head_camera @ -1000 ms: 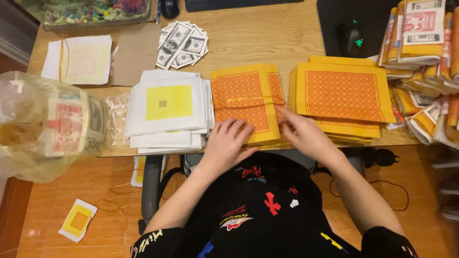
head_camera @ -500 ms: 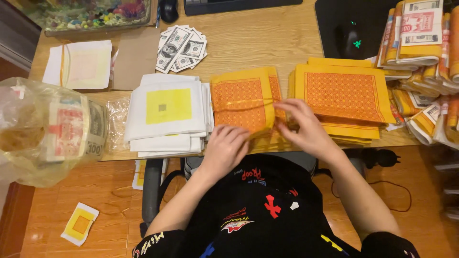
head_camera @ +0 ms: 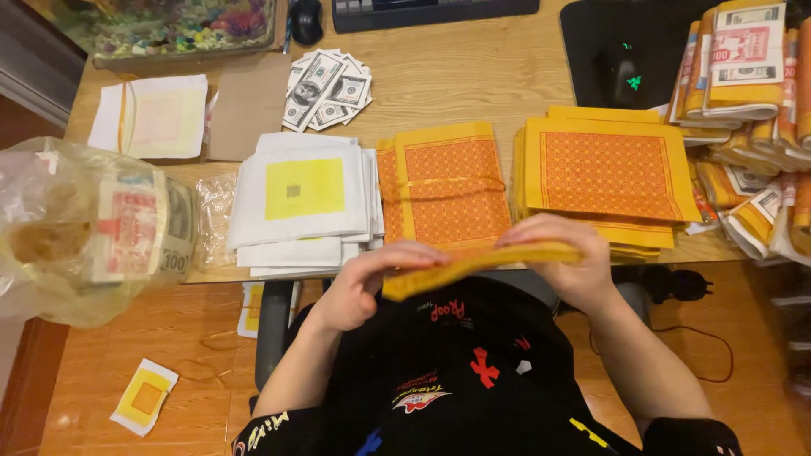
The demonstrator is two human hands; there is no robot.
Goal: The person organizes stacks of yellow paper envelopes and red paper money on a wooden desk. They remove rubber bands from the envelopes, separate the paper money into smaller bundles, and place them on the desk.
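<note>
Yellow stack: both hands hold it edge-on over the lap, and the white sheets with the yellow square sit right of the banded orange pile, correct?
Not quite. The head view shows the white sheets left of the banded orange pile. Both hands, left and right, do hold the yellow stack edge-on over the lap.

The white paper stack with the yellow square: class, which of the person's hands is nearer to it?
Left. The left hand sits just below the white stack's right corner; the right hand is farther right, under the orange sheets.

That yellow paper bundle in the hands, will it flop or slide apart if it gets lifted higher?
The yellow paper bundle probably bends a little: it already sags between the left hand and right hand. Many thin sheets show at its edge, so it likely feels light, though loose sheets might slip. The banded orange stack on the desk looks safer from sliding apart.
</note>
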